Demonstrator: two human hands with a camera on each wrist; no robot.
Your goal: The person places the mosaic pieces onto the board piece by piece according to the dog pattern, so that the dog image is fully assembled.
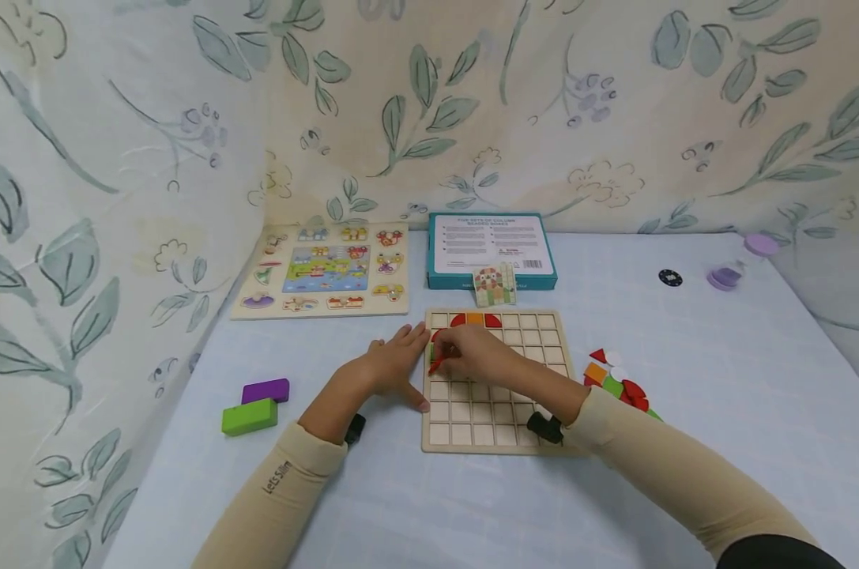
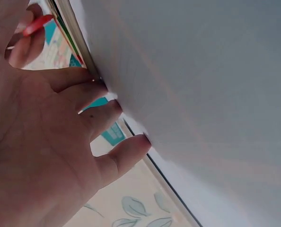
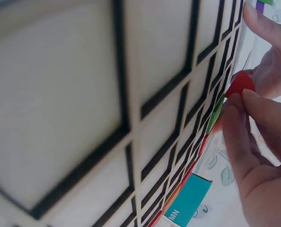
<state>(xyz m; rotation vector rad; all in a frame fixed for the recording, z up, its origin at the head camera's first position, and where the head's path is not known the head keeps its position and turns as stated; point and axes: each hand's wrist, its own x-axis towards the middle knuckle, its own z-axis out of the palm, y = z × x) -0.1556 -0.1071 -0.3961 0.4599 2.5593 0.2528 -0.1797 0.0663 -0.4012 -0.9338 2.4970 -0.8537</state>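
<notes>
A wooden grid board (image 1: 503,415) lies on the table. My left hand (image 1: 389,369), fingers extended, touches the board's left edge. Over the left column, my right hand (image 1: 477,354) pinches a small red piece (image 3: 241,84) between thumb and finger. In the right wrist view the piece is tilted beside a green piece (image 3: 215,115) set in the grid. An orange square (image 1: 475,319) with red curved pieces on both sides occupies the top row. Another red piece shows in the left column, partly covered by my right hand.
Loose coloured pieces (image 1: 615,386) lie right of the board. A picture card (image 1: 495,284) leans on a teal box (image 1: 436,280) behind it. Back left is a picture puzzle (image 1: 315,310); purple (image 1: 265,390) and green blocks (image 1: 250,417) sit left. A black disc (image 1: 670,277) and purple item (image 1: 725,276) lie right.
</notes>
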